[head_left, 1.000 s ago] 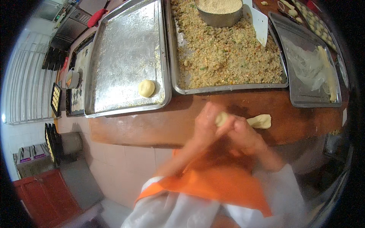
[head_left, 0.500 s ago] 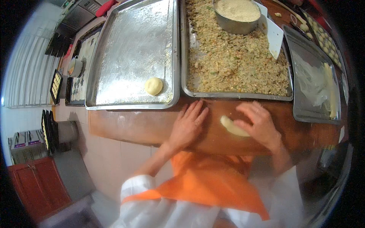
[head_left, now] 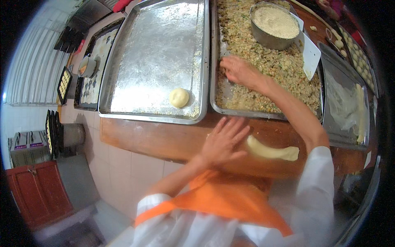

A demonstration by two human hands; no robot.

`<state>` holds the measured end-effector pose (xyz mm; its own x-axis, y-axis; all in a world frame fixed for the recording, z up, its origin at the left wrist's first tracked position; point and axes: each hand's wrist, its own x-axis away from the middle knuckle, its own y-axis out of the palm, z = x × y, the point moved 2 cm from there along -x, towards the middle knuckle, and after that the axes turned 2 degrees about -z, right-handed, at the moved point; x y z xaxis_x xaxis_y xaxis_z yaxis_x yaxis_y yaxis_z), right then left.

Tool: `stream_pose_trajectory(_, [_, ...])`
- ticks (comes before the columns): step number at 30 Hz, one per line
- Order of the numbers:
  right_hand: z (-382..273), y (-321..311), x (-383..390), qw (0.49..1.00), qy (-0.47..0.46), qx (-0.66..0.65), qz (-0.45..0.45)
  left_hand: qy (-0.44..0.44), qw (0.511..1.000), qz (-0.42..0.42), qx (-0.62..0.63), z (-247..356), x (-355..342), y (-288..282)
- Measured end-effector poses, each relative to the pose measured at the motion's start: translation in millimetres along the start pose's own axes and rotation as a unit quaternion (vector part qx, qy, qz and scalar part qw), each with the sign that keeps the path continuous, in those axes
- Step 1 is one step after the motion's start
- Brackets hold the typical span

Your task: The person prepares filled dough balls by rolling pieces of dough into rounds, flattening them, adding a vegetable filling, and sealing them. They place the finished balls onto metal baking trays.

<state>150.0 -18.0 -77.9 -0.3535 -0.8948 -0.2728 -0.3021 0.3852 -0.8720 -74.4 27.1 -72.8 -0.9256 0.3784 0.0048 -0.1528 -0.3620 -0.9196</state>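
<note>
My left hand (head_left: 225, 140) lies with its fingers spread over the wooden table. Just right of it is a pale dough strip (head_left: 273, 151), lying lengthwise. My right hand (head_left: 239, 71) is down in a metal tray of crumbly, chopped filling (head_left: 259, 66), at its left side. Its fingers are curled in against the mix, and what is between them is hidden. One round dough ball (head_left: 179, 98) sits in the near right corner of the large metal tray (head_left: 152, 61) to the left.
A metal bowl of pale crumbs (head_left: 275, 22) and a white scraper (head_left: 311, 57) rest on the filling. At right stands a tray (head_left: 329, 119) with plastic film and a long dough roll (head_left: 360, 115). Beyond it, another tray (head_left: 358, 51) holds several dough balls.
My right hand has left the dough strip and reached forward into the filling. My left hand has shifted right, closer to the strip. The view has shifted slightly.
</note>
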Motion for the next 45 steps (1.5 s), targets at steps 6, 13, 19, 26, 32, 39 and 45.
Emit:
stream_pose_trajectory(6, [-21,-18,35,0.993,0.016,0.058,-0.102,0.0,1.0,0.011,-0.003,-3,2,3])
stream_pose_trajectory(13, [-31,-51,63,0.983,-0.161,0.085,0.007,0.004,1.0,0.004,0.029,-4,-1,2])
stream_pose_trajectory(19, [-18,-24,47,0.986,-0.153,0.049,-0.032,0.008,0.999,0.019,0.033,-4,2,1])
stream_pose_trajectory(26, [-18,-15,20,0.998,0.03,-0.031,0.039,0.017,0.999,0.027,0.024,-3,3,0])
stream_pose_trajectory(32, [-19,-36,43,0.904,0.288,-0.3,0.098,0.018,0.999,0.029,0.036,1,4,-4])
stream_pose_trajectory(39, [-38,-59,88,0.973,0.184,-0.13,0.055,0.019,1.0,0.013,-0.012,-17,17,-9])
stream_pose_trajectory(45, [-41,-80,105,0.99,0.142,-0.01,0.018,-0.104,0.956,-0.273,-0.038,1,1,-59])
